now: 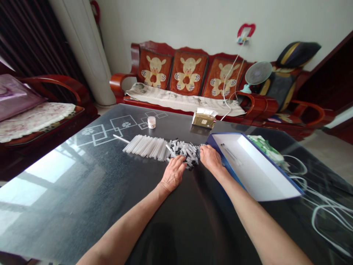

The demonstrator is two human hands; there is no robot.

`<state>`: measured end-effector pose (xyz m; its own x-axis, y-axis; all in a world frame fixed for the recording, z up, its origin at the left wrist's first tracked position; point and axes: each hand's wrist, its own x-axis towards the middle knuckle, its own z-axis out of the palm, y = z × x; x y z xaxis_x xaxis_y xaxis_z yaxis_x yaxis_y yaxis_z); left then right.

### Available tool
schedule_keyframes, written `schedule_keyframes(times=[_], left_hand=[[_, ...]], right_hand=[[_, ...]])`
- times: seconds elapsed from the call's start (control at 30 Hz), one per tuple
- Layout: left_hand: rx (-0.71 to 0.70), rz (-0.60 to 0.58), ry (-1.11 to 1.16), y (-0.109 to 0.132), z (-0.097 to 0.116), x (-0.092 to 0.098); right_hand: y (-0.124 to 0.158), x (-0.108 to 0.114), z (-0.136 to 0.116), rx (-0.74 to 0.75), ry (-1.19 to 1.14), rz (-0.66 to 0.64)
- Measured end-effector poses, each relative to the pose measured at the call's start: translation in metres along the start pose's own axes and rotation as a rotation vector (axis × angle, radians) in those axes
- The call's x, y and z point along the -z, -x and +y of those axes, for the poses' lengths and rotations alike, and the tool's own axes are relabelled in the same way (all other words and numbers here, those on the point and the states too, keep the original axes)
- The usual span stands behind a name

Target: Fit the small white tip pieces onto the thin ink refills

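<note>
My left hand (173,173) rests at the near edge of a pile of small white and black pen caps (189,150), its fingers bent but apart. My right hand (211,158) is closed at the right end of the pile, by some thin dark-tipped pieces (196,147). What its fingertips pinch is hidden. Left of the caps lies a row of translucent white pen barrels (147,146), side by side. A blue box with a white inside (257,173) stands just right of my right hand; in it lie a couple of clear pens with dark ends (231,154).
On the dark glossy table (91,191) stand a small round tub (151,122) and a tissue box (204,118) at the back. A green and white packet (266,149) and loose white cables (325,209) lie right of the box. A wooden sofa (121,86) is beyond.
</note>
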<state>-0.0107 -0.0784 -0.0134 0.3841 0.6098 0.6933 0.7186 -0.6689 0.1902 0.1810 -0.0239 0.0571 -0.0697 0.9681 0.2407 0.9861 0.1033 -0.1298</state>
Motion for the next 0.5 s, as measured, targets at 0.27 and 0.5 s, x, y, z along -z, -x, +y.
schedule_keyframes(times=[0.27,0.5], left_hand=[[-0.227,-0.084,0.191,0.001,0.004,0.006],[-0.229,-0.085,0.217,0.001,0.006,0.006]], right_hand=[[0.003,-0.025,-0.055,-0.324,-1.280,-0.117],[0.005,-0.026,-0.053,-0.564,-1.678,-0.118]])
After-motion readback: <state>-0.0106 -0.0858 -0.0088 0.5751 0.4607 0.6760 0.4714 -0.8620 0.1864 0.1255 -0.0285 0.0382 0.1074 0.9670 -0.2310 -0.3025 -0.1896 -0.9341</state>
